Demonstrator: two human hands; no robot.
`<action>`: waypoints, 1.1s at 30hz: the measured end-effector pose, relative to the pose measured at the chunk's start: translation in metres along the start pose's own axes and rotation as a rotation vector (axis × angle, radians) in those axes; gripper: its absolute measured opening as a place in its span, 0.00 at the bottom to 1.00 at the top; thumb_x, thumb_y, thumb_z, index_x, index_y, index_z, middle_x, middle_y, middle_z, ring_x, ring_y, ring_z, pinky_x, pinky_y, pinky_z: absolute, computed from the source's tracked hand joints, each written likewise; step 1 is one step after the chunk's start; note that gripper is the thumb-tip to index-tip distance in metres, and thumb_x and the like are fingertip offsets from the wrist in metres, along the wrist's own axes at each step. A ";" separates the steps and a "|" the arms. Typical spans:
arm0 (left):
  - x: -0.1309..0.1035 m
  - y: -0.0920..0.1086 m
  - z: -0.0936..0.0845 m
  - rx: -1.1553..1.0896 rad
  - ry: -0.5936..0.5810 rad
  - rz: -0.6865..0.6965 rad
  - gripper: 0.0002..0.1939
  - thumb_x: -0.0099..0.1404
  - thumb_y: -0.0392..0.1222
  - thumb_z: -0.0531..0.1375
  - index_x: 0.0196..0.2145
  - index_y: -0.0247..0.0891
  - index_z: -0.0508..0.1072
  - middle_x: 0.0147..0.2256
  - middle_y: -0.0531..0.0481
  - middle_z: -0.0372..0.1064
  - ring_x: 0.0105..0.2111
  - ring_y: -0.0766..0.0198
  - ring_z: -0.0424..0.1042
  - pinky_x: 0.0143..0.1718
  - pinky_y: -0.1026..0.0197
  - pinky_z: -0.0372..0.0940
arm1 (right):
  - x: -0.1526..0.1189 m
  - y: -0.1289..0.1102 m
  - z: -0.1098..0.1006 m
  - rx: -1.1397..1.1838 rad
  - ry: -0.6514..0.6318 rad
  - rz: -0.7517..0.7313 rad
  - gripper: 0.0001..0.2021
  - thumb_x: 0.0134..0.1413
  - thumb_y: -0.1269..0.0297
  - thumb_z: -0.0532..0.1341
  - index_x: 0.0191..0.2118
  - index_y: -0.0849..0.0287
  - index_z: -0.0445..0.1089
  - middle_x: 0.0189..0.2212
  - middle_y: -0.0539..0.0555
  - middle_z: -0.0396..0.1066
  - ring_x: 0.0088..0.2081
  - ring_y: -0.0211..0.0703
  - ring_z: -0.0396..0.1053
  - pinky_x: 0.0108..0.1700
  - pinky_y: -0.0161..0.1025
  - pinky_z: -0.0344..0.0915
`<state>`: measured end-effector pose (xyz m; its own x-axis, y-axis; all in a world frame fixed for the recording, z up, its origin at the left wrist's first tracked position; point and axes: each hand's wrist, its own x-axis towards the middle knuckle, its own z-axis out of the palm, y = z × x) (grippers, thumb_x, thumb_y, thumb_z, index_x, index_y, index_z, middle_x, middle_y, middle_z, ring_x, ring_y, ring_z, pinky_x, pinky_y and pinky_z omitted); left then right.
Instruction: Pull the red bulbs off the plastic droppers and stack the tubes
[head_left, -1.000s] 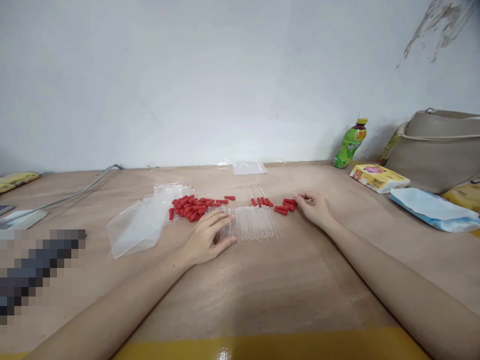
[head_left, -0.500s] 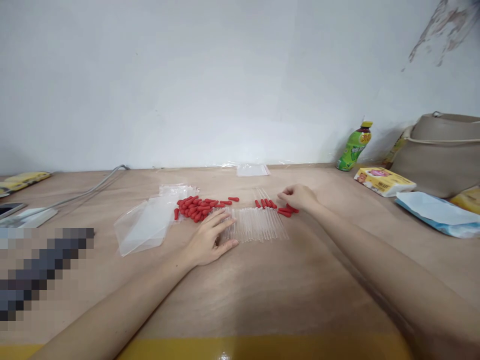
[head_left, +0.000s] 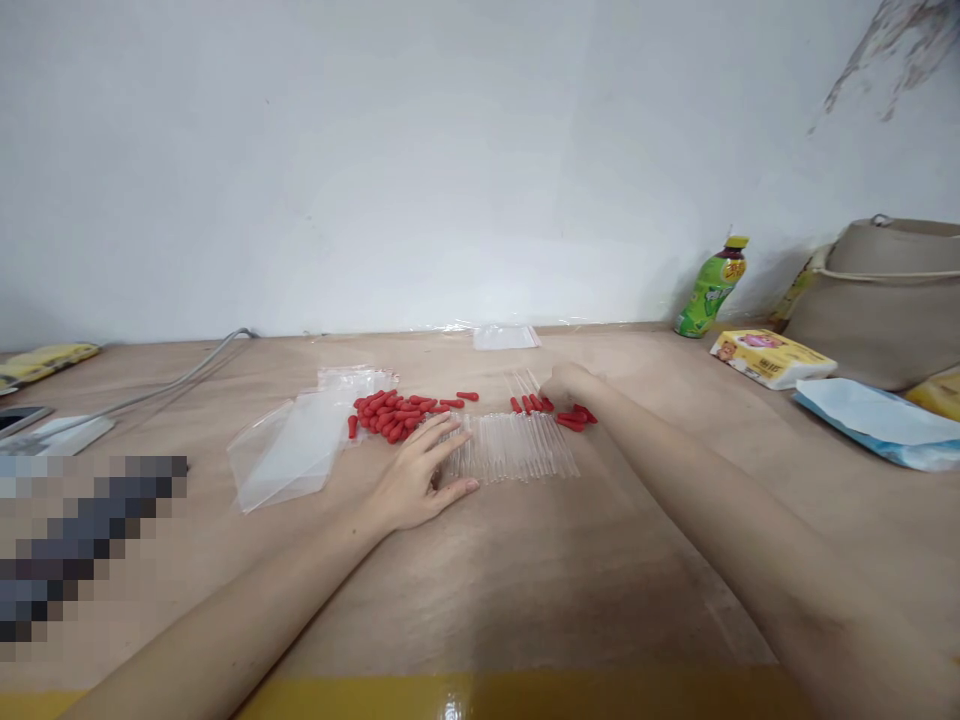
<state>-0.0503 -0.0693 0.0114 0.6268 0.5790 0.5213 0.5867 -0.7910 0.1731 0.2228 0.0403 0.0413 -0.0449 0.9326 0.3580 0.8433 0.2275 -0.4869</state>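
My left hand [head_left: 420, 475] lies open with its fingers spread, resting at the left end of a row of thin clear pipette tubes [head_left: 517, 447]. Just beyond its fingertips sits a pile of red rubber bulbs [head_left: 390, 412]. My right hand [head_left: 574, 385] is bent over beside several tubes fitted with red bulbs [head_left: 526, 404], behind the row. Its fingers are turned away and hidden, so anything in them does not show. A few loose red bulbs [head_left: 574, 420] lie just under the right wrist.
Clear plastic bags [head_left: 296, 450] lie left of the pile, and another bag [head_left: 506, 337] lies by the wall. On the right are a green bottle [head_left: 712, 290], a tissue pack [head_left: 772, 358], a blue-white packet [head_left: 877, 420] and a grey bag [head_left: 877, 310]. A cable [head_left: 187, 375] runs on the left.
My right hand has moved left and slightly away from me, from beside the bulb-fitted tubes to right over their edge. My left hand has stayed in place.
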 end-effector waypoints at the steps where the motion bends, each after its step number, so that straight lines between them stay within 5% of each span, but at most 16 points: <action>1: 0.000 0.000 0.000 0.000 0.006 0.003 0.28 0.58 0.48 0.60 0.55 0.40 0.61 0.54 0.40 0.59 0.57 0.48 0.53 0.54 0.42 0.57 | 0.000 -0.001 -0.004 -0.019 -0.028 0.040 0.12 0.28 0.69 0.66 0.10 0.58 0.62 0.10 0.49 0.58 0.26 0.49 0.66 0.34 0.51 0.61; 6: -0.001 0.000 0.000 0.006 0.028 -0.004 0.26 0.60 0.45 0.58 0.55 0.41 0.60 0.55 0.41 0.57 0.58 0.50 0.52 0.55 0.43 0.56 | -0.019 -0.018 -0.038 -0.068 -0.086 0.193 0.12 0.45 0.61 0.57 0.16 0.58 0.65 0.15 0.51 0.64 0.24 0.43 0.65 0.33 0.44 0.60; 10: 0.001 0.002 -0.001 -0.003 0.043 -0.023 0.27 0.62 0.43 0.56 0.58 0.40 0.55 0.57 0.41 0.54 0.59 0.51 0.50 0.56 0.44 0.55 | -0.061 -0.030 -0.050 0.022 0.063 0.025 0.10 0.52 0.59 0.54 0.30 0.58 0.67 0.28 0.51 0.71 0.31 0.40 0.66 0.37 0.40 0.58; 15: 0.005 0.008 -0.002 0.020 0.138 -0.005 0.31 0.63 0.41 0.54 0.61 0.38 0.47 0.59 0.40 0.48 0.59 0.51 0.50 0.57 0.46 0.53 | -0.117 -0.034 -0.029 -0.113 0.252 -0.446 0.10 0.54 0.63 0.57 0.41 0.59 0.68 0.31 0.54 0.71 0.37 0.45 0.63 0.43 0.45 0.52; 18: 0.006 0.011 0.000 0.057 0.162 0.079 0.29 0.63 0.40 0.54 0.60 0.39 0.51 0.58 0.41 0.51 0.59 0.50 0.50 0.57 0.45 0.54 | -0.137 -0.037 -0.012 -0.173 0.317 -0.577 0.06 0.55 0.66 0.56 0.36 0.57 0.70 0.29 0.53 0.70 0.34 0.42 0.62 0.44 0.45 0.52; 24: 0.008 0.015 0.004 0.159 0.120 0.280 0.15 0.63 0.38 0.55 0.48 0.39 0.68 0.52 0.42 0.64 0.56 0.53 0.57 0.55 0.44 0.56 | -0.146 -0.045 0.005 -0.114 0.319 -0.753 0.06 0.54 0.69 0.56 0.36 0.53 0.70 0.32 0.50 0.72 0.38 0.40 0.66 0.50 0.46 0.53; 33: 0.009 0.022 0.009 0.159 0.169 0.333 0.09 0.64 0.35 0.54 0.40 0.33 0.71 0.39 0.44 0.73 0.44 0.59 0.71 0.49 0.53 0.66 | -0.143 -0.045 0.011 -0.079 0.332 -0.807 0.07 0.54 0.65 0.58 0.38 0.57 0.71 0.35 0.51 0.75 0.38 0.41 0.69 0.50 0.47 0.58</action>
<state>-0.0269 -0.0800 0.0127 0.7107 0.2457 0.6592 0.4465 -0.8817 -0.1527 0.1849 -0.1002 0.0034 -0.4962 0.3623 0.7890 0.6565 0.7513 0.0678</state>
